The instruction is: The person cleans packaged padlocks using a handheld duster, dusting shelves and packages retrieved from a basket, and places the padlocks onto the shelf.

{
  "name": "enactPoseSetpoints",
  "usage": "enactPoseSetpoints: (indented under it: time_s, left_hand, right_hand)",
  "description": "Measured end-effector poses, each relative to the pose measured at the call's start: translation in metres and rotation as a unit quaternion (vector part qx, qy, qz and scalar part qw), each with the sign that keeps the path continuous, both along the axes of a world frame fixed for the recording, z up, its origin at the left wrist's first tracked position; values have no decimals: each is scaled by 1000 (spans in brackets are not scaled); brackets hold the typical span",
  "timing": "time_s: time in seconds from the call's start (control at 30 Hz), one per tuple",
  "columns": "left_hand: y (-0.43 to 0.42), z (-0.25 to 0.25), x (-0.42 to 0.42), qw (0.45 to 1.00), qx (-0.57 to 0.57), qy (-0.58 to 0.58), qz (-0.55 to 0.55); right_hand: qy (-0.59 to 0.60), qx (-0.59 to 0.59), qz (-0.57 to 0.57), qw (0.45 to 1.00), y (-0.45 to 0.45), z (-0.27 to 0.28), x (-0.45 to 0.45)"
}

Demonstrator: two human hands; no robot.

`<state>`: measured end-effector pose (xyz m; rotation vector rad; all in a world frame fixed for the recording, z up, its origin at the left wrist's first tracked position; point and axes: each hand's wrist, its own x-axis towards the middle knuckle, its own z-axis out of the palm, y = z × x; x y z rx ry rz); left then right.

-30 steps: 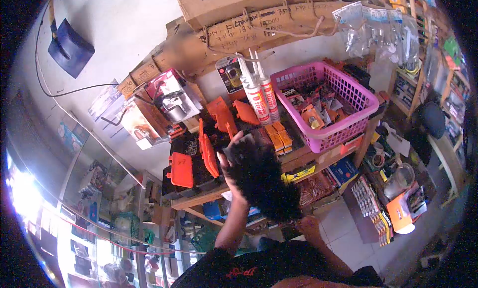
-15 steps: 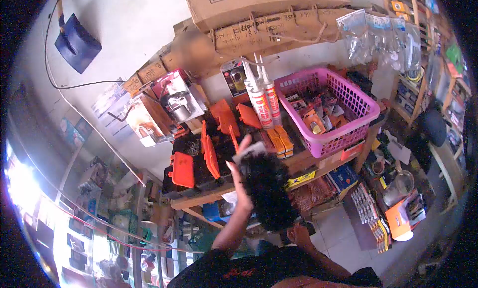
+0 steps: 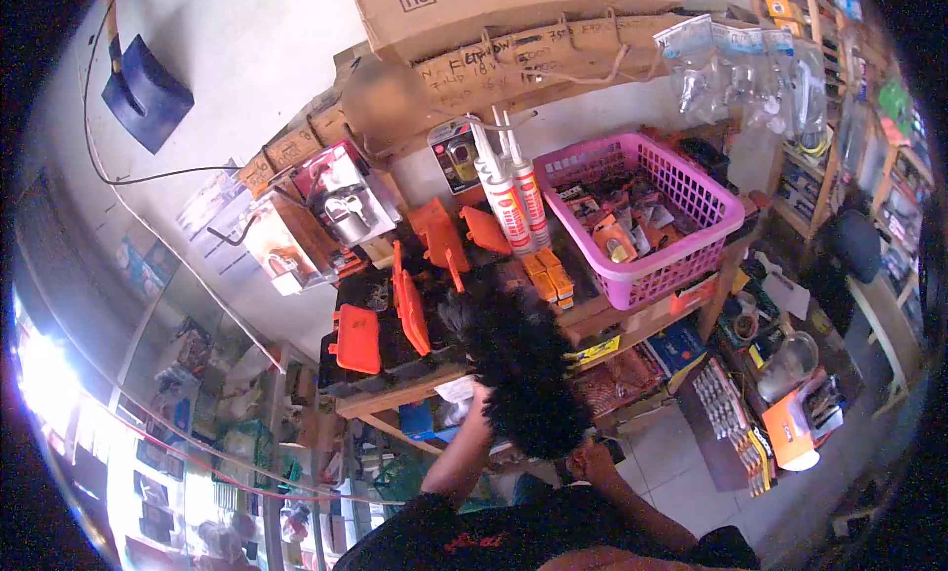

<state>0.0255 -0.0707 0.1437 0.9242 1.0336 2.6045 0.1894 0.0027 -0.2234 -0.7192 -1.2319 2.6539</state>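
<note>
A black fluffy duster [image 3: 523, 373] spans the middle of the view, over the front of the bench. My right hand [image 3: 591, 462] is closed at its lower end, the fingers curled; the part inside the grip is mostly hidden. My left hand [image 3: 481, 398] is behind the duster's left side, and its fingers are out of sight. Beyond the duster, several orange plastic cases [image 3: 408, 309] lie on the dark bench top [image 3: 380, 359]. Small yellow-orange boxes [image 3: 548, 278] sit just past its upper right.
White sealant tubes [image 3: 513, 201] stand behind the boxes. To their right is a pink basket [image 3: 681, 267] of small packets. Padlock packs [image 3: 346, 210] hang at the back left, and clear bags [image 3: 731, 67] at the right. Packaged goods [image 3: 726, 413] are on a lower surface.
The duster has shifted up and left and now covers my left hand's fingers, which showed beside it before. My right hand stays at the lower end. The view moved slightly.
</note>
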Motion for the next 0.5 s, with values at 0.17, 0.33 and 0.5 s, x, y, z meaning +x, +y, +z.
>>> enactPoseSetpoints:
  time_s: [0.17,0.33,0.5]
  left_hand:
    - [-4,38,17,997,10,32,-72]
    - [6,19,16,997,24,-41,-63]
    - [8,32,10,989,60,4,-138]
  right_hand:
    - [122,692,46,710,12,-38,-3]
    - [131,561,39,817,10,-33,-4]
    - [79,424,78,899,4,-16,-2]
